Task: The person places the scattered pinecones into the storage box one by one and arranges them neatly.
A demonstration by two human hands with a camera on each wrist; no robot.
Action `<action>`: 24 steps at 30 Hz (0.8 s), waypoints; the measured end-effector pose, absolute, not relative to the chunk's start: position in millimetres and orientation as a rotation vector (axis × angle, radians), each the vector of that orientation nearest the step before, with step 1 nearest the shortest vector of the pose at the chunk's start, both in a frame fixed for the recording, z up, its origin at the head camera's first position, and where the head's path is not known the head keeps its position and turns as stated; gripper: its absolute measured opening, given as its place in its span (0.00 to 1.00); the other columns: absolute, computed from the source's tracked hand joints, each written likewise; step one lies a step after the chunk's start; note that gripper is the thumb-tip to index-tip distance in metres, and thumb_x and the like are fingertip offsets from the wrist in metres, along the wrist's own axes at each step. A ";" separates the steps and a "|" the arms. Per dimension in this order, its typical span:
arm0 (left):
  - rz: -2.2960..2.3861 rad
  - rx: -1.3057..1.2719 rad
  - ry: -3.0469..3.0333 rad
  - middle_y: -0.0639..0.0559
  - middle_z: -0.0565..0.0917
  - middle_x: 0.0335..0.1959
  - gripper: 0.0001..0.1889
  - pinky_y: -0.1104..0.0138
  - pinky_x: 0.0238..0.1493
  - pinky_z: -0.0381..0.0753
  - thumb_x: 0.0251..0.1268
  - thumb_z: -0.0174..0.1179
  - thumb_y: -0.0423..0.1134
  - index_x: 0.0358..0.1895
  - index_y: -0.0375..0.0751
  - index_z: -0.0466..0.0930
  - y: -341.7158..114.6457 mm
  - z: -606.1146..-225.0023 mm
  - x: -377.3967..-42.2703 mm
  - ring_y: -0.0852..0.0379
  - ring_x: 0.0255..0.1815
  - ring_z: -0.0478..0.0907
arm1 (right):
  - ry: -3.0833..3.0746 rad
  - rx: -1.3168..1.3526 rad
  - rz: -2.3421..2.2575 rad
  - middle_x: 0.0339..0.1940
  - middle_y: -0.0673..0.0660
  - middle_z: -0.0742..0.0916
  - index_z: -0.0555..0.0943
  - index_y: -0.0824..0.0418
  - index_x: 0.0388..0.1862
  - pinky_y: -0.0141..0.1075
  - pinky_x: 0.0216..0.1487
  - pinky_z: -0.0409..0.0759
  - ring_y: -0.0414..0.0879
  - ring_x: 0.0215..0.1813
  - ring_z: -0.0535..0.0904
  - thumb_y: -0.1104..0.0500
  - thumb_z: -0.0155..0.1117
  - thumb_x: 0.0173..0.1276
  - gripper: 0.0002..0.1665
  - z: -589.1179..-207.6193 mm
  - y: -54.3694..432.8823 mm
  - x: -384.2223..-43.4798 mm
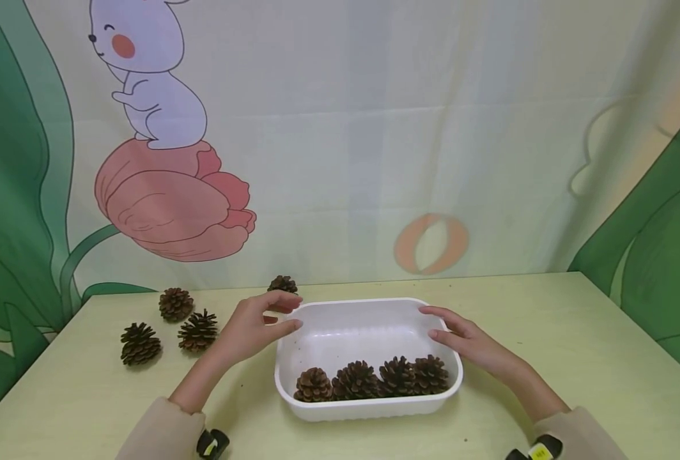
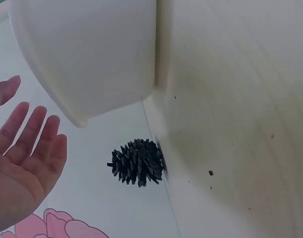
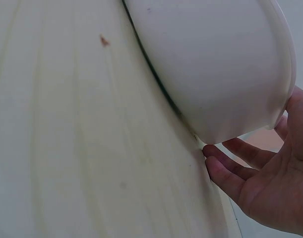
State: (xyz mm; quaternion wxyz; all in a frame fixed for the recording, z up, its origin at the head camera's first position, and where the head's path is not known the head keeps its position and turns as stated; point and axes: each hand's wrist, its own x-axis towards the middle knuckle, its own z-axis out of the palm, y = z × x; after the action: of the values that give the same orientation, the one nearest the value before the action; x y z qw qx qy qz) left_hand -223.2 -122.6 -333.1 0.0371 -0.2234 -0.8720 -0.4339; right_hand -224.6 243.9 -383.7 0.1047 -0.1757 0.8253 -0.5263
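Observation:
A white plastic basin (image 1: 369, 412) rests on the table with several brown pinecones (image 1: 355, 381) in a row along its near inner side. My left hand (image 1: 262, 322) hovers beside the basin's left end, thumb and fingers loosely spread, holding nothing. In the left wrist view a gap shows between this hand (image 2: 30, 158) and the basin (image 2: 91, 54). At the opposite end, my right hand (image 1: 472, 342) holds the basin's far right corner. The right wrist view shows its thumb reaching over the rim and its fingers (image 3: 230, 173) bent around the outer wall (image 3: 225, 69).
Left of the basin stand three loose pinecones (image 1: 140, 345). Another pinecone (image 1: 282, 284) is at the table's back edge, partly behind my left hand. A printed curtain (image 1: 340, 160) hangs behind the pale yellow table (image 1: 576, 358). Small dark crumbs (image 2: 211, 173) dot the tabletop.

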 end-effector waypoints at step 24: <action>-1.235 -0.389 -2.677 0.37 0.67 0.62 0.34 0.49 0.59 0.67 0.56 0.63 0.37 0.66 0.38 0.60 -134.2 -346.2 -274.8 0.41 0.63 0.62 | 2.420 -0.529 -1.562 0.69 0.66 0.61 0.62 0.59 0.67 0.36 0.49 0.75 0.56 0.55 0.73 0.53 0.52 0.69 0.29 -382.3 244.1 -223.4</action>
State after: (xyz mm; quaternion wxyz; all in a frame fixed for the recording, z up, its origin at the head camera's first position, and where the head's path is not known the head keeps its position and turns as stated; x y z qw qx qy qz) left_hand -274.8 -134.2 -346.2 0.0838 -0.1302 -0.8971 -0.4138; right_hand -223.4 244.1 -382.3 0.1064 -0.1796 0.8217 -0.5303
